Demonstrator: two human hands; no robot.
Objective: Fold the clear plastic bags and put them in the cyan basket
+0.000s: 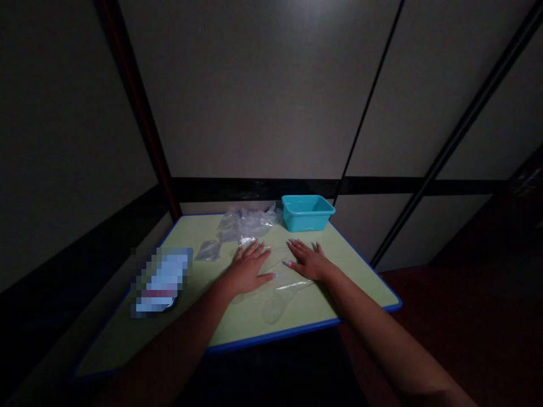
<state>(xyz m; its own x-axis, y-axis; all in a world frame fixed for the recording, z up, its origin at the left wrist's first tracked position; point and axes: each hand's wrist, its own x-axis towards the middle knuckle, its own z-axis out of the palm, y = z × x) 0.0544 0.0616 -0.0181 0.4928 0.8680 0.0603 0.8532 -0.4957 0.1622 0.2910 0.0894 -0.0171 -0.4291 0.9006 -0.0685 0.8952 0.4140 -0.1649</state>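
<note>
A thin, see-through piece of plastic (275, 305) lies spread on the table, with a rounded, loop-like end toward the front edge. I cannot tell whether it is a bag or a glove. My left hand (248, 270) rests palm down on its left part, fingers apart. On the right part my right hand (309, 262) also lies flat, thumb stretched out toward the left. Both palms hide some of the plastic. Just beyond my left hand is a crumpled heap of clear plastic (250, 222), with a small flat clear packet (208, 250) at its near left.
A turquoise plastic basket (307, 221) stands at the back right of the pale green table (237, 330), which has a blue rim. A pixelated, phone-like object (165, 280) is at the left. Behind the table rise panelled doors or a wall (263, 102).
</note>
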